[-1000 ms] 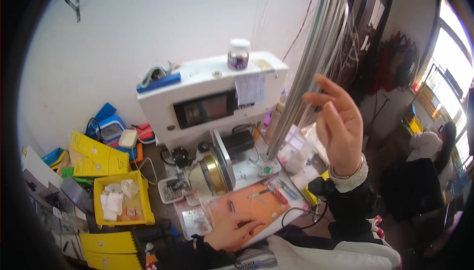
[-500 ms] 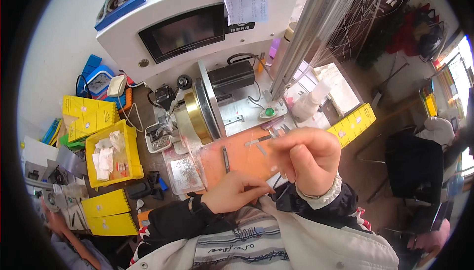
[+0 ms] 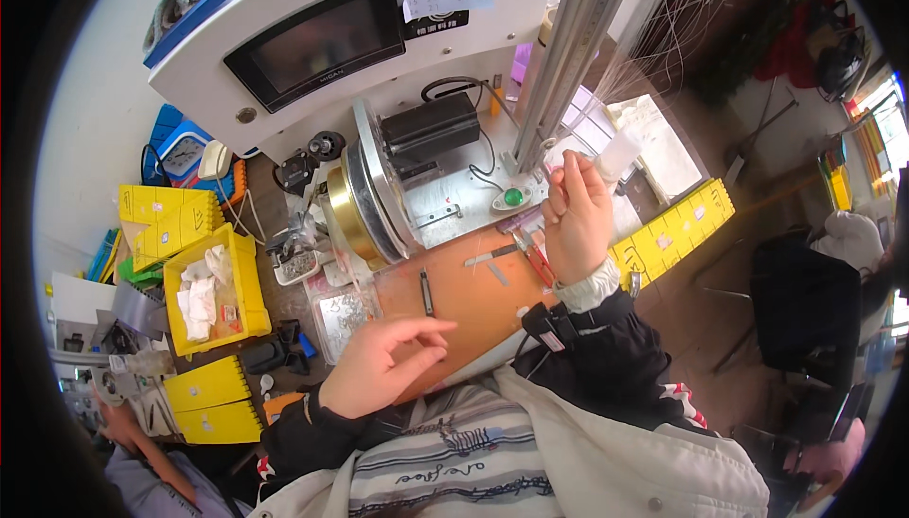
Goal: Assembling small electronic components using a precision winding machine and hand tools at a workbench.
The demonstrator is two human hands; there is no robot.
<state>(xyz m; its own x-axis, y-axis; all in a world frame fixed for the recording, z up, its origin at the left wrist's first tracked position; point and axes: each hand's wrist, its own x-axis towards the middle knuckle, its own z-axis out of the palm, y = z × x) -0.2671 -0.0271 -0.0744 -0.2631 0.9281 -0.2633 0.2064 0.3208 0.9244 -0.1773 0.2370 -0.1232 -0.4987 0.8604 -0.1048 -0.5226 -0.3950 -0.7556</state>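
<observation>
My right hand (image 3: 579, 220) is raised over the right side of the bench, in front of a white plastic bottle (image 3: 617, 156). Its thumb and index finger are pinched together; whatever they may hold is too fine to make out. Low over the near edge of an orange work board (image 3: 478, 302), my left hand (image 3: 383, 366) has thumb and fingers apart and nothing in them. On the board lie a slim black tool (image 3: 426, 293), flat grey metal strips (image 3: 490, 256) and red-handled pliers (image 3: 536, 260). A clear tray of small metal pieces (image 3: 343, 317) sits beyond my left hand.
Behind the board stands a white machine with a dark screen (image 3: 317, 44), a brass wheel (image 3: 348, 215) and a green button (image 3: 513, 197). A metal column (image 3: 573, 63) and loose wires rise at right. Yellow notched strips (image 3: 677, 226) and a yellow bin (image 3: 227, 333) flank the board.
My right hand has moved up and away toward the bottle, still pinched. The left hand has shifted left and its fingers have opened. The view has tilted slightly, uncovering the pliers.
</observation>
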